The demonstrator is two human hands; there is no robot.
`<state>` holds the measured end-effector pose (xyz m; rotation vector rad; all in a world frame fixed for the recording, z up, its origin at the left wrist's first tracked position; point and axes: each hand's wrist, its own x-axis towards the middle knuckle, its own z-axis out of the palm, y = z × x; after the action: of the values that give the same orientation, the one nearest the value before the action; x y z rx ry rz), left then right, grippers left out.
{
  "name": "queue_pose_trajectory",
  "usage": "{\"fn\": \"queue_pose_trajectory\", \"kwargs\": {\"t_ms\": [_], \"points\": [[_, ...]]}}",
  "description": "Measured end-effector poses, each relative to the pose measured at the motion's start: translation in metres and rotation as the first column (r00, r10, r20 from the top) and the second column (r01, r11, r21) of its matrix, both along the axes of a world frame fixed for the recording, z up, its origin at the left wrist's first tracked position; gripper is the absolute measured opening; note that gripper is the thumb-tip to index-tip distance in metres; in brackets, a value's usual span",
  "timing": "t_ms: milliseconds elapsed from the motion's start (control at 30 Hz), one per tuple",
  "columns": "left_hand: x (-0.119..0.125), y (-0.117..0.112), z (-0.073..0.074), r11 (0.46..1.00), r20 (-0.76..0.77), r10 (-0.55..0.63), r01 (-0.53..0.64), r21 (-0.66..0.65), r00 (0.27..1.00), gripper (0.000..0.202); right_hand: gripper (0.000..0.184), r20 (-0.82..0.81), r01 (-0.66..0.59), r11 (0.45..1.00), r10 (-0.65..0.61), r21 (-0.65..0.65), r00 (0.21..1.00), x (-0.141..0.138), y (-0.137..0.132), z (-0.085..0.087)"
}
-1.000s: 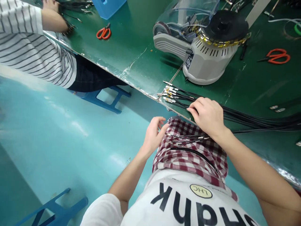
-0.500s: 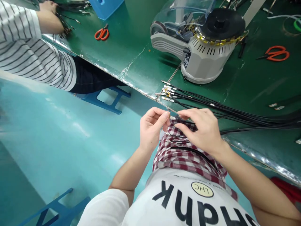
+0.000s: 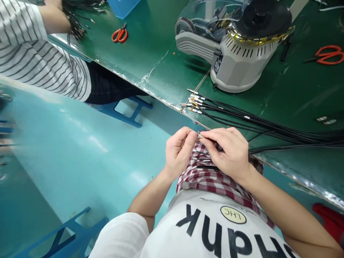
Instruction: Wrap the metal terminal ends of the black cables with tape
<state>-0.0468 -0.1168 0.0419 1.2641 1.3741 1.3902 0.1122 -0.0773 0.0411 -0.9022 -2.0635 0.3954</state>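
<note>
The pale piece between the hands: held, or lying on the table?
Held: left hand and right hand pinch the piece at their fingertips, above the checked cloth.

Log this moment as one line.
left hand: pinching cable tip | right hand: pinching same cable | cable bundle: on green table

A green table (image 3: 150, 57), scuffed along its edge and crossed by a thin seam, carries a bundle of black cables (image 3: 268, 123) near its front edge, their white-tagged ends gathered beside the seam. Behind them stands a gray machine (image 3: 242, 68). 2 orange-handled snips lie well apart, 1 left of the machine (image 3: 120, 32) and 1 right (image 3: 324, 56). At far left are more dark cables (image 3: 76, 21) and a blue bin (image 3: 123, 8); at right lie 2 small pale pieces (image 3: 330, 122).
</note>
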Motion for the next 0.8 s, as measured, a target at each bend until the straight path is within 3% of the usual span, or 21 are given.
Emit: {"fn": "queue_pose_trajectory", "kwargs": {"t_ms": [367, 467, 533, 667, 800], "points": [[0.002, -0.003, -0.001, 0.992, 0.078, 0.009, 0.001, -0.127, 0.997, 0.035, 0.01, 0.038, 0.016, 0.996, -0.013, -0.092, 0.999, -0.002, -0.006, -0.004], [-0.005, -0.006, -0.019, 0.98, 0.038, -0.021, 0.028, -0.196, 0.999, 0.037, 0.015, 0.088, -0.039, 0.977, 0.058, -0.21, 0.994, 0.002, 0.006, -0.003], [-0.012, -0.009, -0.039, 0.953, -0.052, -0.097, 0.077, -0.292, 0.994, 0.039, 0.025, 0.171, 0.007, 0.968, 0.037, -0.25, 0.985, 0.008, 0.023, -0.009], [-0.027, -0.013, -0.072, 0.906, -0.225, -0.234, 0.128, -0.404, 0.946, 0.035, 0.025, 0.421, 0.183, 0.98, -0.137, -0.072, 0.897, 0.022, 0.058, -0.032], [-0.029, -0.005, -0.071, 0.942, -0.326, -0.146, 0.03, -0.335, 0.934, 0.015, 0.021, 0.473, 0.187, 0.982, -0.167, 0.005, 0.865, 0.027, 0.066, -0.04]]}}
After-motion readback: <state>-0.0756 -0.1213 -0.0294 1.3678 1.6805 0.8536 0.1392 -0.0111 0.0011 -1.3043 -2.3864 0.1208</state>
